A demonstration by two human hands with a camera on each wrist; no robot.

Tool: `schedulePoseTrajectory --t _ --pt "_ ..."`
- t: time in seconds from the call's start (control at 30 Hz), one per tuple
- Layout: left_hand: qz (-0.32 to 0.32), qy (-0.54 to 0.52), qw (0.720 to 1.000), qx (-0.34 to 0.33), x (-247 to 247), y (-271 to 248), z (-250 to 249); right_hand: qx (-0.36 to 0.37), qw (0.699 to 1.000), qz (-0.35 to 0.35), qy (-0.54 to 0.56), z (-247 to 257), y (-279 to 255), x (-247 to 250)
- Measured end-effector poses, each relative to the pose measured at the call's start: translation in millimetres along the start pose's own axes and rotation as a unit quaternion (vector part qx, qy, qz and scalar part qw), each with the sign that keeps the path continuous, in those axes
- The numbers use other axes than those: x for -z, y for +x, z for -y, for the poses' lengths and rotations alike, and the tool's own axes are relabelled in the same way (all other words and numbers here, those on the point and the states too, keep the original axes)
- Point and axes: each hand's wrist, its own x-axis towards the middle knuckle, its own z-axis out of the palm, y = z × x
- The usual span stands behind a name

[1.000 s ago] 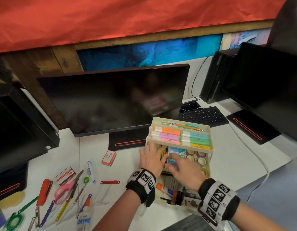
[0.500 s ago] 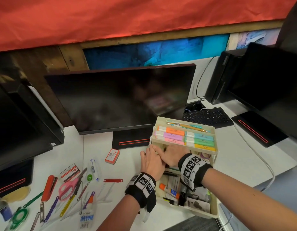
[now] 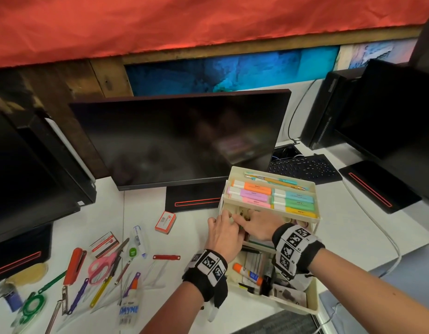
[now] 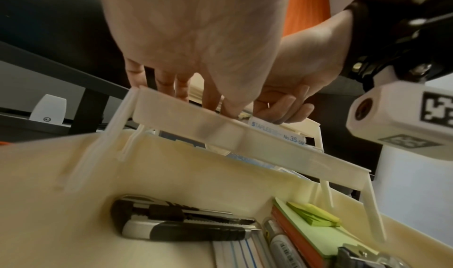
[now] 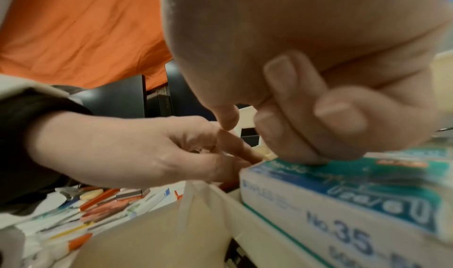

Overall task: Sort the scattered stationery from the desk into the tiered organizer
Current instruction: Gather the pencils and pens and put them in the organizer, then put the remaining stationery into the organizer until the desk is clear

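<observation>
while the left hand (image 3: 224, 235) reaches open-fingered into the organizer's (image 3: 314, 214) middle tier, the right hand (image 3: 259, 224) presses curled fingers (image 5: 289, 144) on a staple box (image 5: 343, 200) there, likely light, stiff cardboard best pinched by its sides.

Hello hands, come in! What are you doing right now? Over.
Left hand and right hand both in the organizer's middle tier. Right fingers press on the staples box. Scissors and pens wait on the desk.
</observation>
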Motion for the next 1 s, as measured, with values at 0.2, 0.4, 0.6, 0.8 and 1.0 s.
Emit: schedulePoseTrajectory --t 0.2,0.4,0.6,0.8,1.0 --pt "0.010 -0.011 1.000 0.002 5.5 0.0 1.0 0.003 1.000 0.000 0.006 2.9 20.0 -7.7" --pt "-0.001 -0.053 0.999 -0.011 11.5 -18.0 11.6 -0.012 0.999 0.022 -0.025 5.7 26.3 -11.1" --pt "-0.056 -0.086 0.995 -0.007 24.9 -56.4 36.7 -0.015 0.994 0.063 -0.090 20.5 32.3 -2.5" --pt "-0.045 -0.091 0.988 0.113 38.1 -98.9 101.0 -0.024 0.997 0.069 -0.029 30.1 18.3 -0.8" --pt "-0.015 -0.143 0.968 0.206 46.8 -138.8 165.5 0.062 0.982 -0.091 -0.151 69.7 -17.6 2.1"
